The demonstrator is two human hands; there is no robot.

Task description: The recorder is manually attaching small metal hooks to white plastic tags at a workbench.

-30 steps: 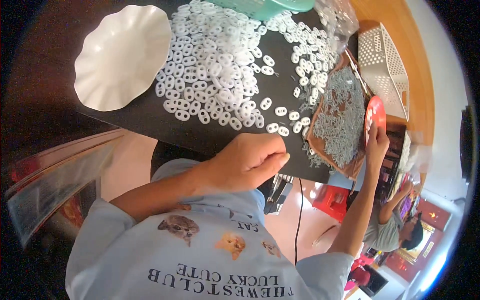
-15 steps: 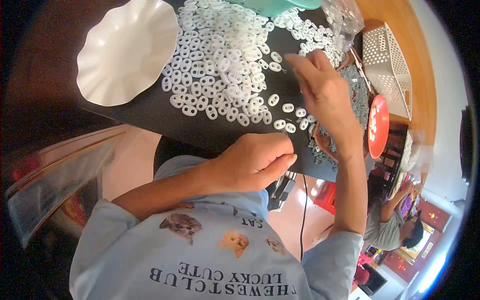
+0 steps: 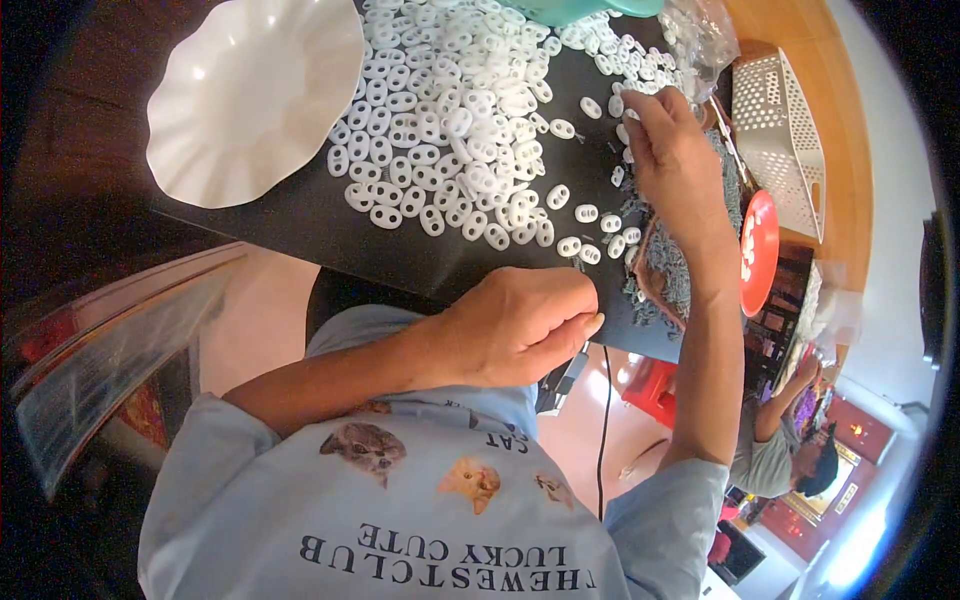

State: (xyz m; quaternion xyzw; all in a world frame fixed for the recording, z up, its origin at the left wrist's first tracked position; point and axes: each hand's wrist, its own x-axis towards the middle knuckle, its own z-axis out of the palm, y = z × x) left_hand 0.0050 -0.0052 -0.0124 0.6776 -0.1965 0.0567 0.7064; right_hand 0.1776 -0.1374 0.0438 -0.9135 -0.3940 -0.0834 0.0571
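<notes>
My left hand (image 3: 525,325) is closed in a fist just off the table's near edge, and whatever it holds is hidden. Farther right, my right hand (image 3: 680,160) has its thumb and forefinger pinched together beside several loose white pieces; a white bit shows at the fingertips, too small to tell if gripped. The pieces are small white plastic ovals with two holes, heaped in a large pile (image 3: 450,110) on the black tabletop (image 3: 300,235). A heap of small grey spring-like bits (image 3: 670,262) lies in a brown-rimmed holder, partly behind my right wrist.
A white wavy-edged dish (image 3: 255,100) stands at the left. A green container (image 3: 570,8) sits at the far edge, near a clear plastic bag (image 3: 700,35). At the right are a red plate (image 3: 762,255) with white pieces and a perforated white basket (image 3: 775,130). Another person sits beyond.
My right hand has moved a little right and away, from near the loose pieces to those beside the grey heap. The left fist stays nearly still. The view has shifted slightly.
</notes>
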